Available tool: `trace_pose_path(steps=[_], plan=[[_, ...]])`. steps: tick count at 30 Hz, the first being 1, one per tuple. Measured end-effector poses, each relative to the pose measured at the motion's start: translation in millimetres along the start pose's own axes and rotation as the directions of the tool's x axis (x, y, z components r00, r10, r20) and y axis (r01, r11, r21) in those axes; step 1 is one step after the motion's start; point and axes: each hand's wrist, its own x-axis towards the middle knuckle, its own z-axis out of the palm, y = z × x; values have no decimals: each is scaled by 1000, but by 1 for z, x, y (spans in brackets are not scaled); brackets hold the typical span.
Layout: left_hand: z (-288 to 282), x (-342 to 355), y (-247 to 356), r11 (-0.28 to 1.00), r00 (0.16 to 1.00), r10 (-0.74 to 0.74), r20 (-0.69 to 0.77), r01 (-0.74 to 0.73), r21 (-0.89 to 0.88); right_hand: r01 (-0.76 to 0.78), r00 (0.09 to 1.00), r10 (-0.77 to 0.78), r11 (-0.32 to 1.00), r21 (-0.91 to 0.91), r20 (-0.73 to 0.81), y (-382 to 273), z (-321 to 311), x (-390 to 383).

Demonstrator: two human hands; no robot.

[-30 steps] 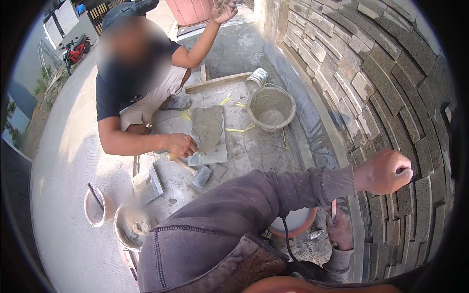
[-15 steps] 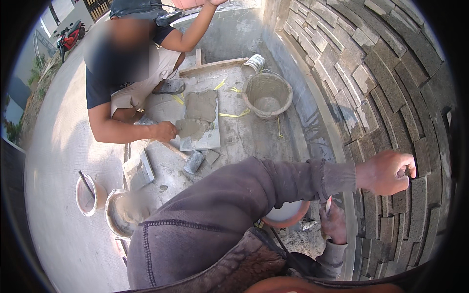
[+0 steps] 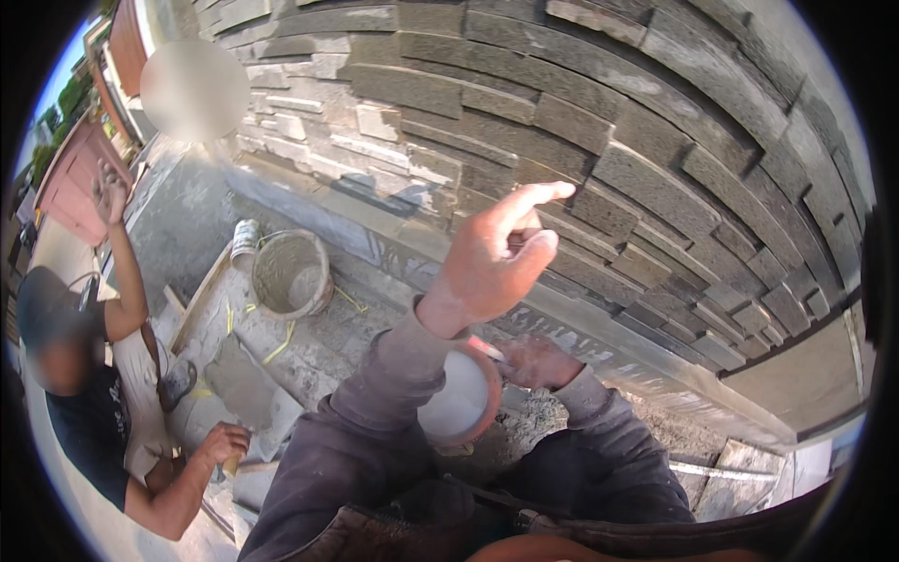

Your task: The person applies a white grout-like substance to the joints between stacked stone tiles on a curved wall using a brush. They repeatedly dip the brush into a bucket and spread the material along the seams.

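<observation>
In front of the stacked grey stone wall (image 3: 552, 122), my left hand (image 3: 496, 258) has its index finger stretched out toward the stones. Its other fingers curl in and nothing is in it. Lower and closer to my body, my right hand (image 3: 541, 362) closes around a slim tool with a red end (image 3: 485, 349); its exact kind cannot be made out. Just left of that hand is a reddish round tub (image 3: 494, 398) of whitish liquid, partly covered by my left sleeve.
At the left, a co-worker (image 3: 89, 412) crouches, one hand raised, the other on a wooden handle. Nearby lie a mortar-covered tile (image 3: 267, 398), a mortar bucket (image 3: 325, 272) and a small white pail (image 3: 245, 242). Boards (image 3: 740, 478) lie at lower right.
My view has swung toward the wall, so the co-worker and buckets appear farther left. My left index finger, bent before, is now extended. My right hand still holds the slim tool.
</observation>
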Motion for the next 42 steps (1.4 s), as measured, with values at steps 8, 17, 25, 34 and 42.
trace_pose_path(steps=[8, 17, 25, 34, 42], plan=[[7, 6, -28, 996, 993, 13, -116, -3, 87, -88, 996, 89, 995, -48, 27, 49, 46, 59], [8, 0, -47, 979, 999, -26, -35, 32, 199, -98, 995, 101, 992, -80, 25, 33, 51, 46], [26, 5, -54, 969, 993, -37, 111, 9, 245, -96, 995, 92, 990, -107, -41, 38, 38, 40], [34, -2, -55, 950, 975, 11, 224, -80, 302, -66, 992, 54, 992, -109, -113, 50, 49, 39], [24, -1, -49, 943, 977, 23, 213, -92, 320, -143, 989, 150, 964, -222, 12, 22, 20, 29]])
